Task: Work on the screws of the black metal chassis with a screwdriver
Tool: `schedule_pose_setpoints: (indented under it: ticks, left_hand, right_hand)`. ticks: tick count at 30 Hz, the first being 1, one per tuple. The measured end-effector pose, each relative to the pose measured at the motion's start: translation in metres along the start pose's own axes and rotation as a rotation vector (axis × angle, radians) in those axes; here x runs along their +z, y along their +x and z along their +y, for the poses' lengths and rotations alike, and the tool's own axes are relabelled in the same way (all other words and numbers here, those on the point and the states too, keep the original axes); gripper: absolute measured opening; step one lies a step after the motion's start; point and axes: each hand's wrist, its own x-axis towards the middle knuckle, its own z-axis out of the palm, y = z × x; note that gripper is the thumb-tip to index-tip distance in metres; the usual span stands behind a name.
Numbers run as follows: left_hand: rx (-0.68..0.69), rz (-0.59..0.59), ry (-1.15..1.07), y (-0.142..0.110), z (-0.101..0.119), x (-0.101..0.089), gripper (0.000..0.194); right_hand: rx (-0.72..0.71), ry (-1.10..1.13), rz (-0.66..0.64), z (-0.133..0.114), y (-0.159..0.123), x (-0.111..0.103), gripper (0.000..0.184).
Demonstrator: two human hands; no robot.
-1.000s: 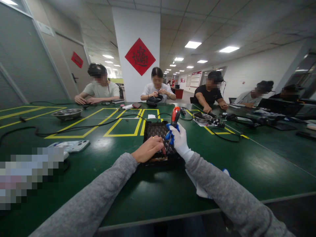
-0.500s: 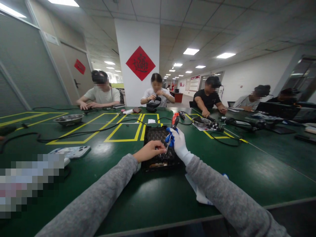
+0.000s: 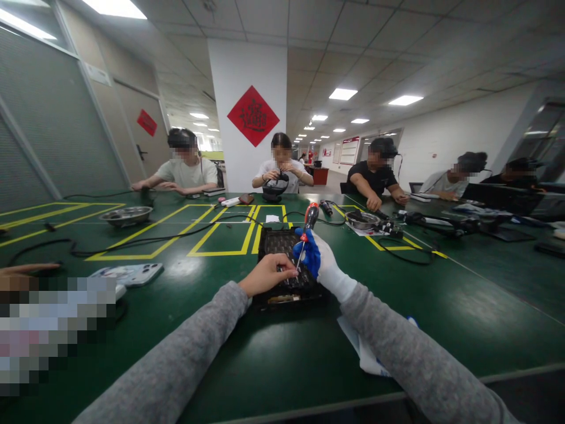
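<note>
My right hand (image 3: 324,258), in a white glove with a blue coated palm, grips a screwdriver (image 3: 311,219) with a red and black handle. The thin metal shaft slants down over a black plastic case (image 3: 274,240) with a patterned inside, lying on the table in front of me. Bare, my left hand (image 3: 270,273) reaches over the case's left side, thumb and fingers pinched together close to the shaft's tip. Whatever is between those fingertips is too small to make out. A brownish strip (image 3: 282,299) shows along the case's near edge.
A white and blue glove (image 3: 368,356) lies under my right forearm. Phone (image 3: 132,273) and another person's hand (image 3: 29,270) are at left. Metal bowls (image 3: 126,215) (image 3: 362,219), black cables (image 3: 145,235) and tools lie farther back. Several people sit across the green table (image 3: 463,306).
My right hand has turned on the screwdriver, showing more of the blue palm. My left hand stays nearly in place. Another person's hand has come in at the left edge.
</note>
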Motion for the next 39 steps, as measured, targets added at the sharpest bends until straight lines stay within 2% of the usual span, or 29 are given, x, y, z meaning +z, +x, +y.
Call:
schedule_pose_setpoints:
  ticks: [4,8,14,23,27,30,35,39]
  left_hand:
    - [0.01,0.07,0.065,0.0,-0.005,0.003,0.027]
    - [-0.036,0.06,0.038,0.0,-0.007,0.003,0.027]
    - [-0.059,0.025,-0.002,-0.001,-0.005,0.002,0.029]
    - [-0.096,0.034,-0.006,-0.002,-0.005,0.001,0.029]
    - [-0.096,0.039,-0.005,-0.002,-0.006,0.001,0.03]
    - [-0.087,0.035,-0.004,-0.002,-0.006,0.001,0.03]
    - [-0.104,0.036,-0.012,-0.002,-0.006,0.001,0.029]
    - [-0.104,0.047,-0.012,-0.003,-0.005,0.001,0.028]
  right_hand:
    - [-0.019,0.055,-0.021,0.0,0.0,-0.003,0.036]
    - [-0.056,0.088,-0.005,-0.002,-0.004,-0.002,0.033]
    - [0.131,0.153,-0.032,-0.002,0.001,-0.005,0.036]
    - [-0.052,0.092,-0.038,0.005,-0.001,-0.007,0.026]
    - [-0.059,0.051,-0.063,0.001,-0.005,-0.004,0.027]
    - [-0.052,0.066,-0.034,0.001,-0.003,-0.004,0.028]
    - [0.038,0.098,-0.037,0.004,0.002,-0.009,0.033]
    - [-0.028,0.093,-0.049,0.004,0.001,-0.008,0.03]
